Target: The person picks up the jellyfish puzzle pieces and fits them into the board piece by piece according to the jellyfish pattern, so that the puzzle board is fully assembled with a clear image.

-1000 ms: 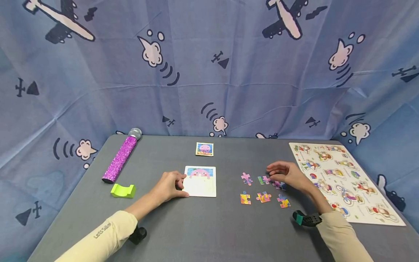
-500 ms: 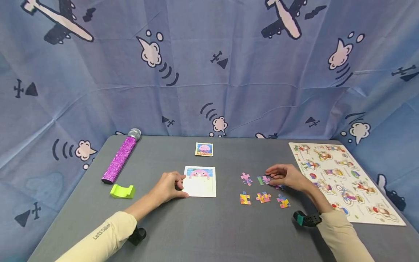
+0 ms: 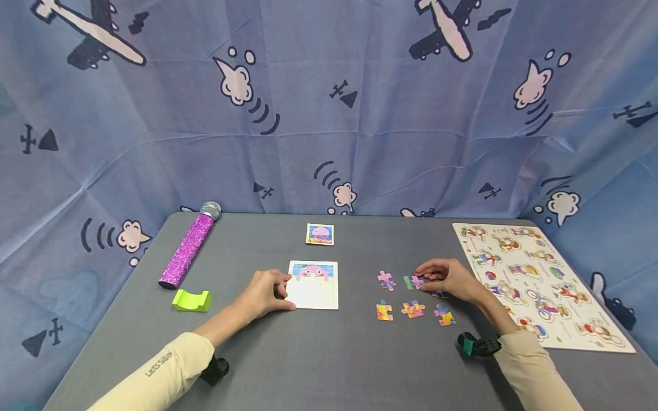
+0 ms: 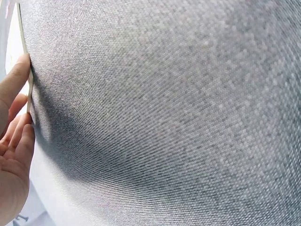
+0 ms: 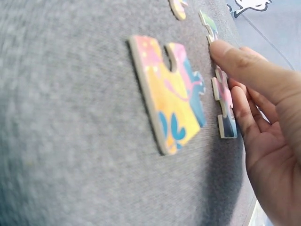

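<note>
My left hand (image 3: pixel 267 293) grips the left side of a white puzzle board (image 3: pixel 313 294), which has a pink octopus head fitted along its top. Thumb and fingers also meet the board's edge (image 4: pixel 24 40) in the left wrist view. On the right, my right hand (image 3: pixel 452 278) pinches a green and pink jigsaw piece (image 3: pixel 408 282) lying on the table, thumb on the near side. A dark-and-pink piece (image 5: pixel 225 96) lies partly hidden below that hand. A pink piece (image 3: pixel 386 280) is to its left, and yellow pieces (image 3: pixel 384 311) form a nearer row.
A small octopus picture card (image 3: pixel 320 234) lies behind the board. At left are a purple glitter microphone (image 3: pixel 187 248) and a lime-green curved block (image 3: pixel 192 301). A large picture board (image 3: pixel 545 285) covers the table's right side; a blue patterned cloth (image 3: pixel 298 114) hangs behind.
My right hand has lowered and shifted slightly left onto the green and pink jigsaw piece, its thumb and fingers closing in. My left hand keeps its place on the board.
</note>
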Demonstrator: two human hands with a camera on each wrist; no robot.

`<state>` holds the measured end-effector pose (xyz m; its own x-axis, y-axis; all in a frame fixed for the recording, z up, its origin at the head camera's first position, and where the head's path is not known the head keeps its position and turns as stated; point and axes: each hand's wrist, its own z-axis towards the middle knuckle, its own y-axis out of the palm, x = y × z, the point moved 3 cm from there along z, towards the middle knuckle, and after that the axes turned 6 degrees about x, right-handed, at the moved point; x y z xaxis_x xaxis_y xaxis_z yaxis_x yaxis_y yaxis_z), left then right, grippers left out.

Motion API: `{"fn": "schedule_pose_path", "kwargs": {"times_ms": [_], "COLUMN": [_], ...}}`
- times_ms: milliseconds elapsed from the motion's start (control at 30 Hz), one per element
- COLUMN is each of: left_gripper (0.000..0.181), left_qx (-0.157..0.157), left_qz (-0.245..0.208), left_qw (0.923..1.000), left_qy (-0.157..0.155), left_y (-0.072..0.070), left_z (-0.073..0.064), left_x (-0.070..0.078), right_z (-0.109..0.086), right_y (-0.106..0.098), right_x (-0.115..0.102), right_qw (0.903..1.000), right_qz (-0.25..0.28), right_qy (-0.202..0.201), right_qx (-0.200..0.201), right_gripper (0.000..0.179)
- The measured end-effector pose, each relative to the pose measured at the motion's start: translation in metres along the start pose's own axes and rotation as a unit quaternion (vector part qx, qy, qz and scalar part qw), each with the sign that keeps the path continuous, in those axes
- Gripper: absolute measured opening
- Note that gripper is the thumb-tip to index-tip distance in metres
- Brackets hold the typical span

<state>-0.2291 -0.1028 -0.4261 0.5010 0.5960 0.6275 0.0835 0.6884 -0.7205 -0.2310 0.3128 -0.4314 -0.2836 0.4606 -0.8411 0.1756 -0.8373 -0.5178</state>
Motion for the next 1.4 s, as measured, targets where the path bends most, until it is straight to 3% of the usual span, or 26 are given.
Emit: {"fn": "schedule_pose_path", "kwargs": {"times_ms": [167, 433, 733, 1400], "left_gripper": [0.038, 0.039, 0.039, 0.039], "left_qx": [-0.001, 0.0, -0.005, -0.014], "left_qz": [0.005, 0.001, 0.001, 0.005], "left_qw": [1.0, 1.0, 0.9999, 0.9999], "left_qy": [0.005, 0.01, 0.009, -0.001], "left_y": [0.0, 0.001, 0.0, -0.001], "left_z": [0.001, 0.001, 0.001, 0.002], "left_x": [0.0, -0.002, 0.0, 0.004], "right_z": [-0.001, -0.002, -0.002, 0.001], "right_y": [0.0, -0.001, 0.0, 0.009], "right_x": [0.002, 0.004, 0.004, -0.012], "right_qw": [0.9998, 0.9977, 0.9947, 0.9918], "right_qz": [0.008, 0.023, 0.037, 0.071], "right_qy": [0.004, 0.057, 0.079, 0.069], "right_qx": [0.015, 0.029, 0.055, 0.081], "right_gripper": [0.033, 0.036, 0.039, 0.04]}}
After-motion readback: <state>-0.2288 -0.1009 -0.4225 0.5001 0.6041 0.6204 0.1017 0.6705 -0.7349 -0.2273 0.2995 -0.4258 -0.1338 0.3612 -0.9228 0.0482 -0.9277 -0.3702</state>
